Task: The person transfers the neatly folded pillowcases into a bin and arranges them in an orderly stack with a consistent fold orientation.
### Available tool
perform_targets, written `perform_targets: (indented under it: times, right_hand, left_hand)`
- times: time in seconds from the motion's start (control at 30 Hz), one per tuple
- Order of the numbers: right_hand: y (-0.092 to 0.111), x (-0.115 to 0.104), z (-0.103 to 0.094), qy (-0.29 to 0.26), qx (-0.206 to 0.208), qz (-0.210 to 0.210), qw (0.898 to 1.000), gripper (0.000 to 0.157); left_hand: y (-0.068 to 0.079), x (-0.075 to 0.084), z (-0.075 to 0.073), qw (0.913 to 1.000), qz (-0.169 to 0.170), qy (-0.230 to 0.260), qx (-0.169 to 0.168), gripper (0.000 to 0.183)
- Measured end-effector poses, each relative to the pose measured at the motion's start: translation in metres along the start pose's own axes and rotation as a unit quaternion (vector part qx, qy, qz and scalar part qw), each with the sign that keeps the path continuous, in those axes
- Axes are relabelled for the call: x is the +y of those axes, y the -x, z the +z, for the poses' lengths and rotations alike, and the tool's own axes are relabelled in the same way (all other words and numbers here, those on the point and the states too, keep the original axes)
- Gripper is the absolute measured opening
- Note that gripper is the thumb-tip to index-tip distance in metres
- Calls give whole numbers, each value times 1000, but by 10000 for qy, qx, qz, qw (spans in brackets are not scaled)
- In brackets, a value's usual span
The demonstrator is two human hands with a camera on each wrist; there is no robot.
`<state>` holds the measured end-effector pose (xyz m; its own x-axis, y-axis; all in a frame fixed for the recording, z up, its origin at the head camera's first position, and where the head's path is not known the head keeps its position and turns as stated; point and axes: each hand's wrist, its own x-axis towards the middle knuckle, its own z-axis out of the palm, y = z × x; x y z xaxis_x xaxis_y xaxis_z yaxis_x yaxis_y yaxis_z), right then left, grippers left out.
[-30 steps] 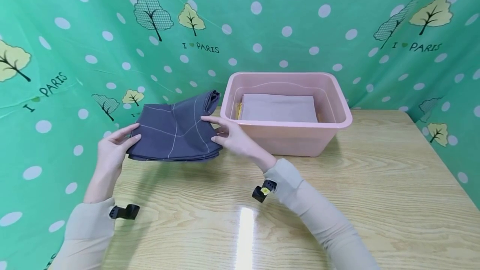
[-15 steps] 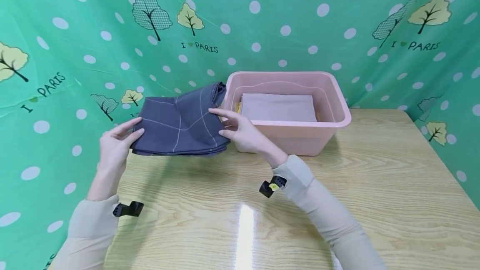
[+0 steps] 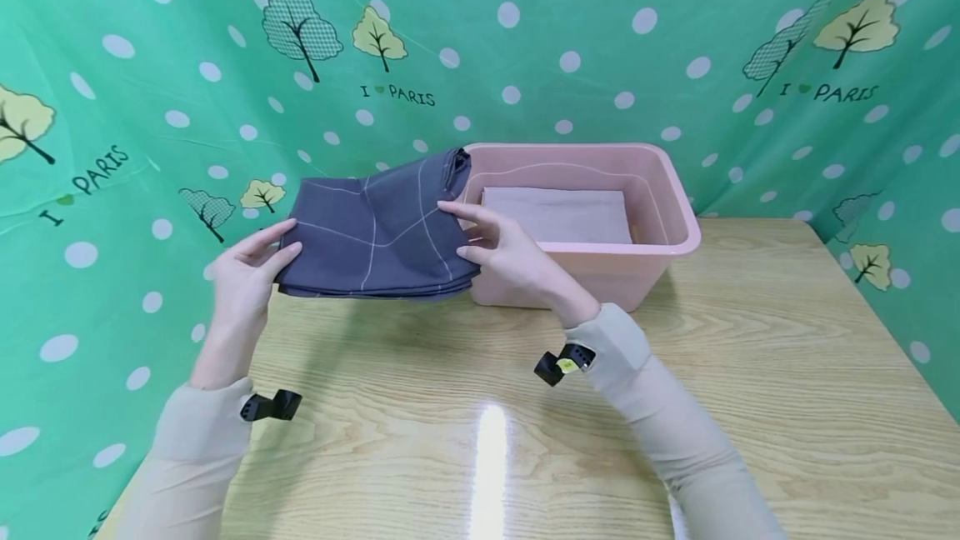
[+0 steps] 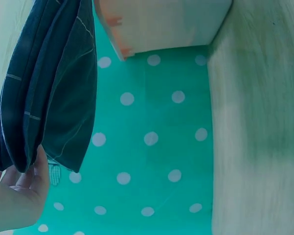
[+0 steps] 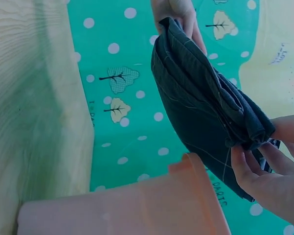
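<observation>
A folded dark blue-grey cloth with thin white check lines [image 3: 375, 232] hangs in the air above the table, in front of and left of the pink tub [image 3: 577, 269]. My left hand [image 3: 243, 286] pinches its left edge, thumb on top and fingers beneath, as the left wrist view shows. At the opposite edge my right hand [image 3: 510, 257] grips the layered cloth [image 5: 205, 98] between thumb and fingers. The cloth's far right corner overlaps the tub's left rim in the head view. Inside the tub lies a folded light grey cloth [image 3: 558, 215].
The pink tub stands at the back of the wooden table [image 3: 420, 423], against a green dotted curtain [image 3: 480, 40]. The curtain also runs along the left and right sides. A bright light reflection [image 3: 489, 473] shows on the tabletop.
Both hands have carried the dark checked cloth rightward and slightly up, closer to the tub. Its right corner now overlaps the tub's left rim in the head view. The tub has stayed put.
</observation>
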<state>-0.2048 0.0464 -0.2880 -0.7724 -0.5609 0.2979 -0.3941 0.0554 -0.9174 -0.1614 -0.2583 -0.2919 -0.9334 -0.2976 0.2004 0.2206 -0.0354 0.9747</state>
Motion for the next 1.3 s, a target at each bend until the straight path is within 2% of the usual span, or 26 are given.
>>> perform_targets:
  times: [0.33, 0.63, 1.07, 1.3]
  right_hand:
    - [5, -4, -19, -329, 72, -223, 9992, 53]
    - [14, -7, -36, -223, 221, -240, 9992, 52]
    - [25, -10, -60, -4, 631, -75, 9980, 53]
    - [32, -11, -72, 126, 721, -156, 9972, 53]
  left_hand:
    - [-4, 2, 19, 9993, 217, 235, -175, 34]
    - [-10, 4, 38, 9966, 388, 540, -479, 32]
    - [-21, 1, 63, 9948, 475, 503, -741, 31]
    - [-25, -1, 77, 9954, 469, 417, -724, 31]
